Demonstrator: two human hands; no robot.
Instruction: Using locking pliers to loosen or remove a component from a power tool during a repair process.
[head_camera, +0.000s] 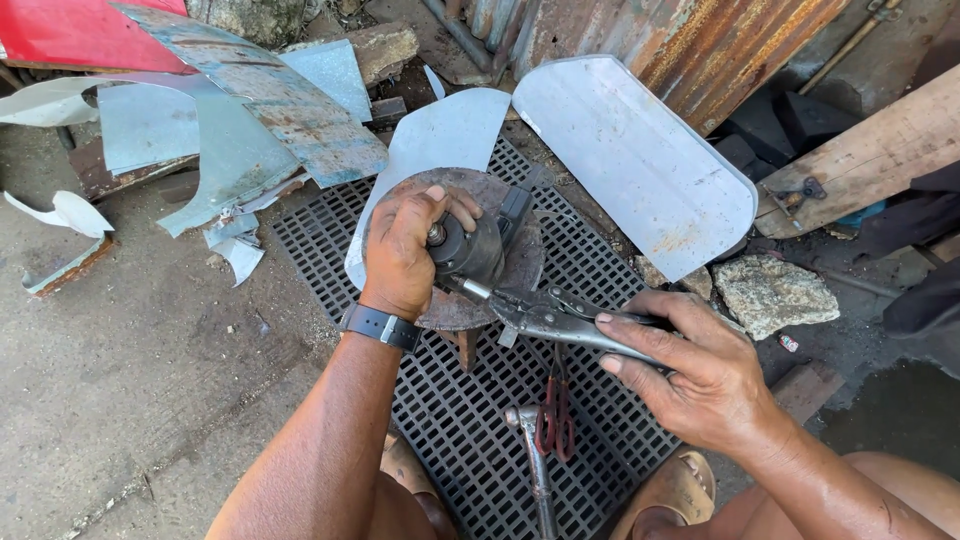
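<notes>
Leftward, scrap pile: bent sheet-metal offcuts (235, 150) lie on the concrete ground (120, 380), beside a red panel (80, 35).
Left hand: the left hand (400, 250), with a black wristband (380, 326), is closed around a small grey motor housing (470, 250), fingers wrapped over its top.
Motor housing: it sits over the centre of a rusty round disc (505, 200), which lies on a black metal grating (470, 420) (whether housing and disc are joined, I cannot tell).
Fan blades: two pale sheet-metal blades (640, 160) spread from behind the disc, the larger one at upper right.
Locking pliers: the locking pliers (560, 320) have their jaws pressed on a short shaft at the housing's lower side.
Right hand: the right hand (690, 370) squeezes the pliers' handles, fingers curled over them.
Below, centre: a hammer (535, 460) and red-handled snips (555, 420) lie on the grating between the person's knees.
Right edge: a grey rock (775, 295) and a wooden plank (870, 160) with a hinge.
</notes>
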